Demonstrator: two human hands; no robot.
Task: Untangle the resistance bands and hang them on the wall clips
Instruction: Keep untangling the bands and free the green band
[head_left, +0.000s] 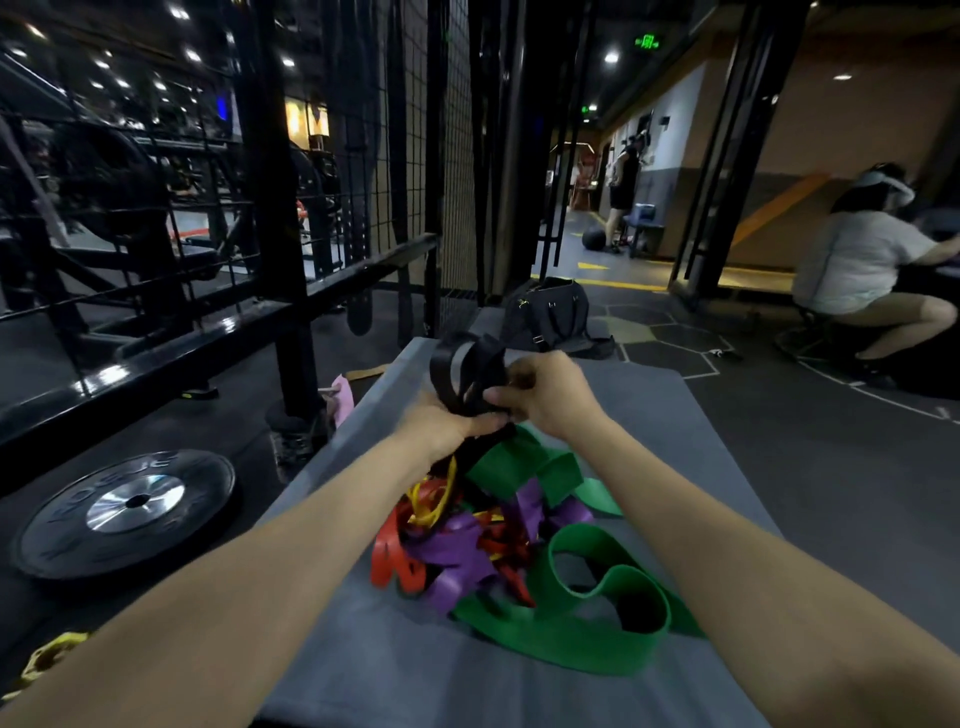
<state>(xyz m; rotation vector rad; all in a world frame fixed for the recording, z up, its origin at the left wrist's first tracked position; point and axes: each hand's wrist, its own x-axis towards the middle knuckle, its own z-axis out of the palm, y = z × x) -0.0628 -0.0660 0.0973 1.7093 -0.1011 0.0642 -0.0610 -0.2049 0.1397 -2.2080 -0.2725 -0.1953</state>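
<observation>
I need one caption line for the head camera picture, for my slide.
Both hands grip a black band above tangled green, purple, red bands.

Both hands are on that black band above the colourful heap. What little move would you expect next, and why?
Probably lifting the black band up and away from the pile. Both the left hand and right hand grip it, yet its lower end dips into the tangle of green band, purple band and red band.

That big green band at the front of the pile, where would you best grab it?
Probably the green band at its near loop, which stands on edge, open and clear of the tangle. Come from above on the near side and pinch that raised strip; farther back it runs under the purple bands.
</observation>
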